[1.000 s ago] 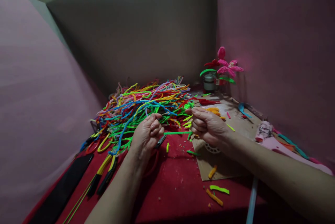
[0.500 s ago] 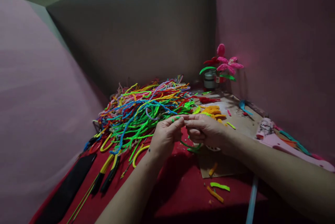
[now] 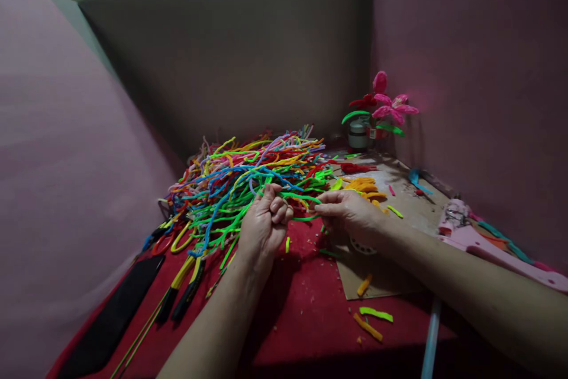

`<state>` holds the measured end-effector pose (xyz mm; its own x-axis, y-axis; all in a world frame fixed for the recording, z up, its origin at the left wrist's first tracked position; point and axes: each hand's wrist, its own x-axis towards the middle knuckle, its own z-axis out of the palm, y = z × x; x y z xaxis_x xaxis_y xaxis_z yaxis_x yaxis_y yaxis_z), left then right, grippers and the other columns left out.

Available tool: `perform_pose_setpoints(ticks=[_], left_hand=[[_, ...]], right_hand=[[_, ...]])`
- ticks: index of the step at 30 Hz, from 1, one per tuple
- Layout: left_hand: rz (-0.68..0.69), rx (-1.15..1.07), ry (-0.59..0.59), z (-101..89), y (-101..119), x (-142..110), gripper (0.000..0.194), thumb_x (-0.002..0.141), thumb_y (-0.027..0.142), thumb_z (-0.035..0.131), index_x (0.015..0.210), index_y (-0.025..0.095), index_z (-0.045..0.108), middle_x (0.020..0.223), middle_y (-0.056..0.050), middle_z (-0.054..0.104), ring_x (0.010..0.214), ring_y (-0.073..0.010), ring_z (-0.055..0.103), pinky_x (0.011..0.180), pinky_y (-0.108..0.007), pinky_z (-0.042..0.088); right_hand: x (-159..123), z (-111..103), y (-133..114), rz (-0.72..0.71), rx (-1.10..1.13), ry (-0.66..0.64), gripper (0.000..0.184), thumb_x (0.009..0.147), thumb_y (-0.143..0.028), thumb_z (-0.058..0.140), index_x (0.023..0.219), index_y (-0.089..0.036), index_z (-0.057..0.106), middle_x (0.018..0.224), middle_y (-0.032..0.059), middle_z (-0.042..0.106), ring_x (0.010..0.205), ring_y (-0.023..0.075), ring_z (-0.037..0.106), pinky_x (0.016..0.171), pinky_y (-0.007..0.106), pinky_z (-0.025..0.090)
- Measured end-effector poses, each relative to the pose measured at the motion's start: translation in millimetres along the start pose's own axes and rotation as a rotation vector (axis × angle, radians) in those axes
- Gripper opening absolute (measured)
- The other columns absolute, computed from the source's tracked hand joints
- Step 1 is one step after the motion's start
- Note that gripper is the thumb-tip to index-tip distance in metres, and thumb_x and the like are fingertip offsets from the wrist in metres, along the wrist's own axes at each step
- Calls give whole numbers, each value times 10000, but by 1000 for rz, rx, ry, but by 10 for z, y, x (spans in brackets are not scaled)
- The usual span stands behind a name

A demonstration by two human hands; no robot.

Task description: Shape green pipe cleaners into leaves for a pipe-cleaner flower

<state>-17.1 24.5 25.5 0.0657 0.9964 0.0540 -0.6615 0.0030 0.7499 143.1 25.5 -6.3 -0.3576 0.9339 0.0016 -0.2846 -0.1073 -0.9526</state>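
Between my two hands stretches a green pipe cleaner point(image 3: 302, 197), looped so that two strands cross the gap. My left hand point(image 3: 266, 216) is closed on its left part, with the fingers curled in. The thumb and forefinger of my right hand point(image 3: 348, 210) pinch the other side; its remaining fingers are partly hidden. Just behind my left hand lies a big heap of pipe cleaners point(image 3: 248, 172) in many colours, with green ones nearest. Under my right forearm is a sheet of brown cardboard point(image 3: 373, 284).
On the red cloth point(image 3: 306, 320) lie pliers point(image 3: 184, 284) with yellow and black handles, a black flat object point(image 3: 115, 314) and short offcuts point(image 3: 376, 314). A pink glue gun point(image 3: 497, 249) rests at right. Pink pipe-cleaner flowers point(image 3: 394, 108) stand at the back beside a grey container point(image 3: 357, 135).
My hands came together half a second ago and have since moved apart. The green pipe cleaner now spans the gap as a loop, where a single straight strand showed lower down before.
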Motion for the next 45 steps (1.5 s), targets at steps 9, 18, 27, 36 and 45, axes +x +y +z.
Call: perform_pose_setpoints(ticks=[9,18,27,36,45], left_hand=[[141,149,-25,35,18,-61,251,737,368,624,720,126,556,446,76,368,349,-8,289,383,-148,256],[169,196,1,89,61,-88,282,727,398,622,676,136,533,426,77,352,347,-17,277,378,-153,255],[285,72,58,9,124,51,121,797,262,561,792,142,558,600,23,519,503,-65,503,516,-200,410],[65,322,158,-72,-139,-17,260,635,248,703,837,127,593,662,13,552,538,-77,517,475,-185,372],[-28,514,-168,18,-309,-135,209,684,269,660,804,99,683,536,4,541,456,-58,440,459,-199,318]], right_hand=[[-61,71,-46,29,-390,46,212,642,-222,622,462,-145,541,377,-37,459,333,52,362,360,200,258],[-113,93,-131,155,-486,-92,258,671,-240,594,443,-155,507,378,-21,477,311,67,384,347,210,274],[-110,76,-158,42,-344,20,272,702,-242,571,458,-153,490,383,-29,446,304,40,320,333,196,206],[-62,30,-112,-79,-82,280,269,674,-331,620,549,-163,450,459,-41,481,327,43,373,327,175,253],[-97,56,-27,80,-169,-86,192,697,-283,569,580,-132,549,458,-22,508,325,52,400,328,181,253]])
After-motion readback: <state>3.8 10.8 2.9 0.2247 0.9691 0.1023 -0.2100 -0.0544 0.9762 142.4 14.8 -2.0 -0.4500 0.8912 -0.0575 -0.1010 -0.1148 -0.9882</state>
